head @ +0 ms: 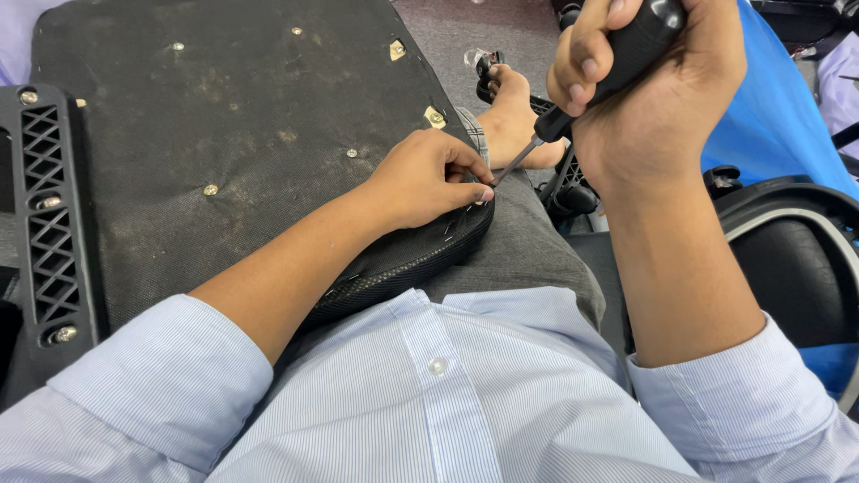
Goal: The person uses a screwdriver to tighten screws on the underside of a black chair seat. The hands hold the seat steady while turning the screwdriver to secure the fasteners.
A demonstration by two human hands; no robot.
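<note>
Hidden: the screwdriver tip meets the left fingertips at the seat edge, and whatever it presses on there is too small and too covered to make out.
Cut off: the top of the screwdriver handle runs out of the frame; the seat's far edge and left side are out of view too.
Unclear: a few thin pale slivers, perhaps staples, show in the mesh rim just below the left hand; I cannot tell what they are.
Seat: an upturned chair seat lies across the person's lap, its underside up. It is covered in dark, dusty felt-like cloth with pale scuffs, dotted with small metal screws and two brass-coloured tabs near the right edge. The near edge is wrapped in black mesh.
Bracket: a black plastic lattice bracket with metal bolts sits on the seat's left side.
Left hand: the left hand rests on the seat's right corner, fingers pinched together at the rim, touching the tool's tip.
Right hand: the right hand has a closed grip around the black handle, the thin shaft slanting down and left to the seat.
Around: a bare foot rests on a black chair base beyond the seat; blue cloth lies at right.
</note>
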